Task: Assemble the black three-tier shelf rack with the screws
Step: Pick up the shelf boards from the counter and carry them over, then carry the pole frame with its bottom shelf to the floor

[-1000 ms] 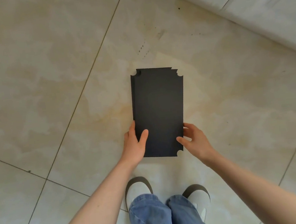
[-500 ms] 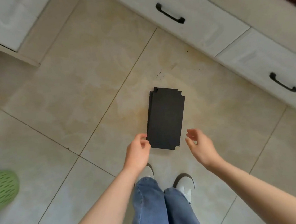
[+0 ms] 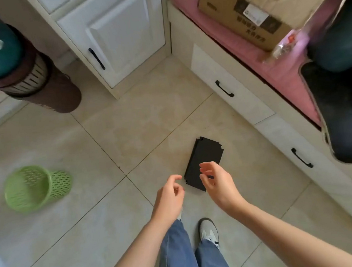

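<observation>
One flat stack of black rectangular shelf panels (image 3: 205, 160) lies on the beige tiled floor (image 3: 127, 133). Two hands hover above its near end, left hand (image 3: 169, 196) and right hand (image 3: 217, 183), fingers loosely curled, holding nothing. One green plastic basket (image 3: 36, 187) lies tipped well apart.

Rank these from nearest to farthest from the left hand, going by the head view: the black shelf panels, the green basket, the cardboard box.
From the left hand:
1. Black shelf panels, stacked on the floor just ahead and to its right.
2. Green basket, tipped on its side on the floor, well off to the left.
3. Cardboard box, up on the pink cushion at the far right.
</observation>
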Motion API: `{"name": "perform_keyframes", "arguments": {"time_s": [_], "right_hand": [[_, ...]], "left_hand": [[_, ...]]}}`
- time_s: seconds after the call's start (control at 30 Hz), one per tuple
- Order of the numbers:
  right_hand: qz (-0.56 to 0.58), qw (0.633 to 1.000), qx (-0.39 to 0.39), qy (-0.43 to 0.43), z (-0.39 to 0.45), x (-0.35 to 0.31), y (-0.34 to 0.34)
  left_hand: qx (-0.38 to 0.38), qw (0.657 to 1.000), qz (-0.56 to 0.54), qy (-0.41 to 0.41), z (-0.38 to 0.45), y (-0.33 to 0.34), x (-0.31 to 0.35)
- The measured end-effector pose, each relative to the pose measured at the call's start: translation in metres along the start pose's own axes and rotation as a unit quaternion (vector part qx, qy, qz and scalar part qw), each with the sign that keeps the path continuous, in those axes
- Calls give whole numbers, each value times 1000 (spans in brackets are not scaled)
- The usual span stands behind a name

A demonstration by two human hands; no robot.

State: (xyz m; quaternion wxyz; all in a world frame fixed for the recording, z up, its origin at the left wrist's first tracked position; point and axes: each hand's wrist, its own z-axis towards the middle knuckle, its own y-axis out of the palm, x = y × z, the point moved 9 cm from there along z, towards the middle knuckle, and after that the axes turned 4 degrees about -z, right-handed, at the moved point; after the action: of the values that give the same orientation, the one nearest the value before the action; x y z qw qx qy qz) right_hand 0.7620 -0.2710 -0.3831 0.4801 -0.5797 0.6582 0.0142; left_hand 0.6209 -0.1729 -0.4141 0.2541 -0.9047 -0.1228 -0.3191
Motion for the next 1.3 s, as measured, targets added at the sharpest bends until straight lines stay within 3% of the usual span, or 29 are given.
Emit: {"name": "perform_keyframes", "arguments": {"time_s": [0.33,0.63,0.9,1.3], "right_hand": [[-81,981,-71,-163,-122,-135,-22],[-174,928,-128,-305,-219,-248,-4],[-193,881,-176,-395,-267,-364,58],[-161,844,-187,-477,-304,-543,140]], "left_hand": [[159,983,-93,-21,-177,-85,46],[327,909,-256,-44,-327,-170,29],[413,886,-206,-33,-392,-267,-11],[544,818,-187,5,-456,-455,-45]]}}
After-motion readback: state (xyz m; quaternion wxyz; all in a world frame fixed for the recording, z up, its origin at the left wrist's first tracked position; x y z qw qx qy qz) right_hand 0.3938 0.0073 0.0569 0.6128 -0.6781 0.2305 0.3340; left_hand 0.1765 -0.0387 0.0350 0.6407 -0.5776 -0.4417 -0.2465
